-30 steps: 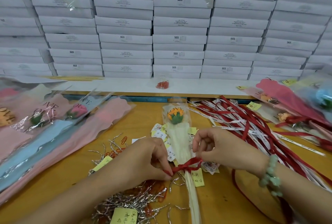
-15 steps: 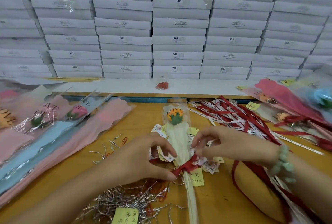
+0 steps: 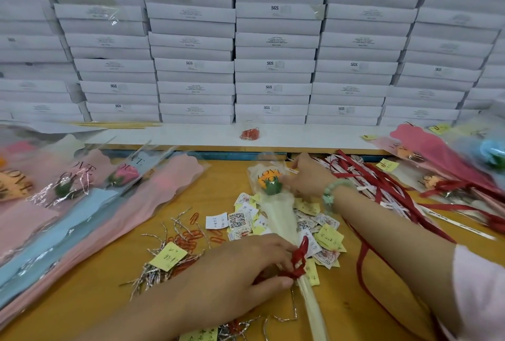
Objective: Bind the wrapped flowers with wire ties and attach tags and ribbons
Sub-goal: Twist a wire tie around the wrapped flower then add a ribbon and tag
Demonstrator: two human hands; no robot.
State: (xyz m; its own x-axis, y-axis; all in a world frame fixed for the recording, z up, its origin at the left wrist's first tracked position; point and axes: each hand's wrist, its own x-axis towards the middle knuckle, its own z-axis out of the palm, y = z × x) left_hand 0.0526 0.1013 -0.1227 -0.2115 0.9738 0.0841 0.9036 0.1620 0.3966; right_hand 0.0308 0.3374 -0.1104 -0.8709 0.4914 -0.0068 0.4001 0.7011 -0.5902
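**Bow may slip while the wrap is handled**

The wrapped flower [image 3: 278,212] lies in the middle of the table [image 3: 224,182], its head toward the far edge. The left hand [image 3: 240,269] pinches the red ribbon [image 3: 299,256] tied on its thin lower part. The right hand [image 3: 306,176] touches the top of the wrap (whether it really grasps the film, I cannot tell). If this hand pulls the wrap, the bow could loosen or slide, and its loose tail could drag the tags [image 3: 240,220] beside it. Readable: "SGS" on the white boxes [image 3: 276,64], "LOVE" on the wrap, a QR code on one tag.
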